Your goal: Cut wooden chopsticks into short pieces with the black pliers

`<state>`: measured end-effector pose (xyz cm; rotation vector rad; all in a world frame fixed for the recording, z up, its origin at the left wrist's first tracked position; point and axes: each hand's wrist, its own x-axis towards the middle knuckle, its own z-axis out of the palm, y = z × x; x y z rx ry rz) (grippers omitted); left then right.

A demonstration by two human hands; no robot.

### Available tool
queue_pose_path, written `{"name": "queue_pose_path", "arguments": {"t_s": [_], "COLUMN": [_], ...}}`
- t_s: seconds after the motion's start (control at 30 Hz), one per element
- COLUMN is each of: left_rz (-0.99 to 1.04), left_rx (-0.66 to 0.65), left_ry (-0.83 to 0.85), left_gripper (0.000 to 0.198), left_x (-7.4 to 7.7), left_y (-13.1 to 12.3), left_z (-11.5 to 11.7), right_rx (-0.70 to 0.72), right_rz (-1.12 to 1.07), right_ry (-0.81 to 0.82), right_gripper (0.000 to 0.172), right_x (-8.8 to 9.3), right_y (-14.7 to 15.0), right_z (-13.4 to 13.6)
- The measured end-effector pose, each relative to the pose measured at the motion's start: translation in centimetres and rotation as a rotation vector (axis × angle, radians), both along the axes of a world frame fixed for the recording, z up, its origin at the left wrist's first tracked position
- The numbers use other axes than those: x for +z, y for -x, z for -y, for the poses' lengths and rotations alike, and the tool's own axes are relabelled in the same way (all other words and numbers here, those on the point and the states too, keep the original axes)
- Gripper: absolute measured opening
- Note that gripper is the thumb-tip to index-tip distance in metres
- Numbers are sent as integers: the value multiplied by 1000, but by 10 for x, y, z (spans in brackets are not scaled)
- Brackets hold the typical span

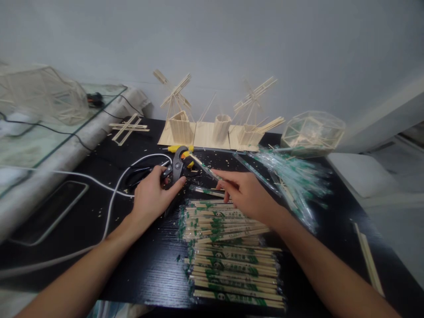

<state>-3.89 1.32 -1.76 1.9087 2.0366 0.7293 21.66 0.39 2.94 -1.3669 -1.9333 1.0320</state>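
My left hand is closed around the pivot area of a pair of pruning shears, thumb stretched along the near side. The shears' dark handles extend left, partly behind the hand. Between the fingers of my right hand is a pair of chopsticks in a clear wrapper, its far end pointing up-left near the shears' jaws. Below both hands lies a pile of wrapped chopsticks with green print. A yellow-handled tool rests just beyond the shears.
Stick windmill models stand at the back on wooden bases. Crossed sticks lie left of them. Empty wrappers are heaped right, before a faceted stick frame. A white cable loops near a phone; loose chopsticks lie right.
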Motion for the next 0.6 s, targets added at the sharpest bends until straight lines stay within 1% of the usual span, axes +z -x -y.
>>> {"name": "queue_pose_path", "arguments": {"t_s": [0.17,0.4,0.6], "left_rz": [16,66,57], "left_rx": [-9,-60,-66], "left_ry": [-14,-2,-5], "left_gripper": [47,46,47], "left_x": [3,0,0], "left_y": [-1,-2,-4], "left_z": [0,1,3], "right_rx": [8,-1,8], "right_rz": [8,7,-19], "right_ry": [7,38,50], "right_gripper": [46,47,46], "right_x": [4,2,2], "right_y": [-4,-3,-3], "right_z": [-1,-1,-1]}}
